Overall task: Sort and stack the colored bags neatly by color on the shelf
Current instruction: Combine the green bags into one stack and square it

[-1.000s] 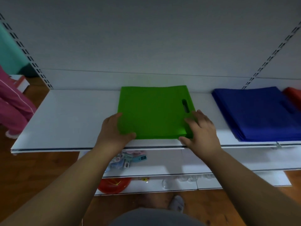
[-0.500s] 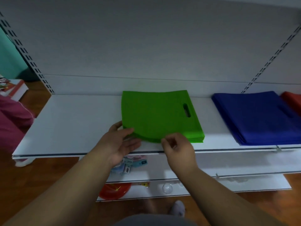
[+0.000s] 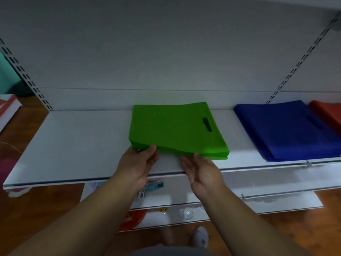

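Green non-woven bags (image 3: 175,128), flat with a die-cut handle slot, lie stacked at the centre of the frame on the white metal shelf (image 3: 73,143). The person's left hand (image 3: 137,164) pinches the stack's near left corner, thumb on top and fingers tucked beneath, so that edge sits slightly raised. The right hand (image 3: 202,171) lies palm-up just below the near edge, fingers straight and relaxed, their tips touching the stack's underside. To the right of the frame, well apart, rests a pile of dark blue bags (image 3: 284,130), and beside it, at the right edge, an orange-red bag (image 3: 328,112). Small packets and a red dish (image 3: 132,219) show on the lower shelves.
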Demonstrator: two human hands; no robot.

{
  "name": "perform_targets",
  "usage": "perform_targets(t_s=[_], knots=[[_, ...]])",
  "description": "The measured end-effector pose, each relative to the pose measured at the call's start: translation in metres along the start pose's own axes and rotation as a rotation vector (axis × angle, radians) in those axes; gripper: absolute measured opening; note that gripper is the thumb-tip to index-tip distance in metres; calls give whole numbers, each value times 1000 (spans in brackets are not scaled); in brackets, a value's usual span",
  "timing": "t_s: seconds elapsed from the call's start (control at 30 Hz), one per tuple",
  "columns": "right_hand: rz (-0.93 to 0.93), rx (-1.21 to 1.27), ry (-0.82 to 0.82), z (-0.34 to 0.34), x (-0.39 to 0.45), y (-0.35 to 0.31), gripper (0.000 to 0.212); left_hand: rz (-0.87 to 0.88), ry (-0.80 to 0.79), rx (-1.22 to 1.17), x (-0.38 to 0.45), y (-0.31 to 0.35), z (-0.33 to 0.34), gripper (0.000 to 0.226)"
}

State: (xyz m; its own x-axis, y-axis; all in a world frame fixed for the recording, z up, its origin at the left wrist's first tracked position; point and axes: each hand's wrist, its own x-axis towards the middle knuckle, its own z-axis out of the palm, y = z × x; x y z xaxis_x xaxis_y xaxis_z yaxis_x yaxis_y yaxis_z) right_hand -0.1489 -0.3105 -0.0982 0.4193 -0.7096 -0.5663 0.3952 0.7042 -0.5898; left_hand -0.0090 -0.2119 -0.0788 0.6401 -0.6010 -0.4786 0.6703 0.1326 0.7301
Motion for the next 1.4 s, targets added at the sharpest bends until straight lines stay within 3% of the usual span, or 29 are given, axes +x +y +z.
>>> perform_targets(t_s=[0.07, 0.27, 0.4, 0.67, 0.77, 0.83, 0.97, 1.13, 1.3, 1.4], knots=[[-92, -47, 37, -10, 5, -13, 5, 25, -16, 16, 0, -1, -1, 17], [-258, -299, -3, -20, 8, -26, 13, 79, -54, 72, 4, -7, 0, 33], [-265, -286, 1, -18, 7, -30, 14, 93, -57, 104, 7, -11, 0, 48], [-202, -286, 181, -12, 14, -36, 17, 141, -52, 244, 12, -17, -4, 50], [-232, -302, 246, -14, 18, -43, 14, 162, -5, 363, 15, -13, -11, 40], [-290, -357, 337, -18, 20, -48, 26, 187, 70, 433, 17, -9, -18, 37], [-416, -543, 475, -27, 17, -57, 30, 215, 228, 476, 13, -2, -27, 51], [-350, -686, 339, -33, 18, -72, 4, 246, 236, 637, 7, 6, -29, 18], [-103, -452, 146, -33, 18, -89, 30, 140, 121, 638, 15, 12, -38, 16], [-36, -530, 50, -35, 21, -96, 44, 53, 94, 481, 16, 16, -37, 19]])
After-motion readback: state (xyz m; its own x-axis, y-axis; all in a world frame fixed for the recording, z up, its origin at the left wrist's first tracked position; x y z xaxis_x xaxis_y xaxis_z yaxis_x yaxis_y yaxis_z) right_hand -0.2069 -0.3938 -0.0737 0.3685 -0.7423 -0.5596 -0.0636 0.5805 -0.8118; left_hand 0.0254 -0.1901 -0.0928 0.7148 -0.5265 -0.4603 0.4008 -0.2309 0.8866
